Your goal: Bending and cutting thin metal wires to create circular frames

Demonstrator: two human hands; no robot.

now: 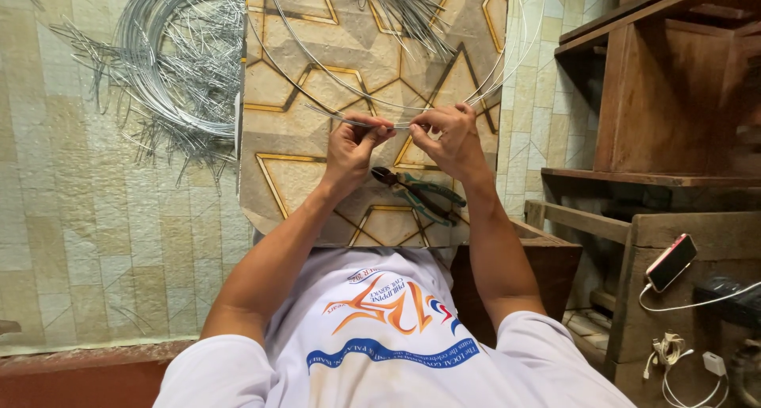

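The wire hoop (333, 79), thin and probably springy, is being pinched at its overlapping ends by the left hand (354, 148) and right hand (452, 139), fingers clenched.

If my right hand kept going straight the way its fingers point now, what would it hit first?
The right hand points toward the left hand along the pinched wire, so it would probably meet those fingertips first; they look almost touching.

Both hands (404, 142) pinching wire hoop (380, 103), apparently joining ends, pliers (416, 192) below
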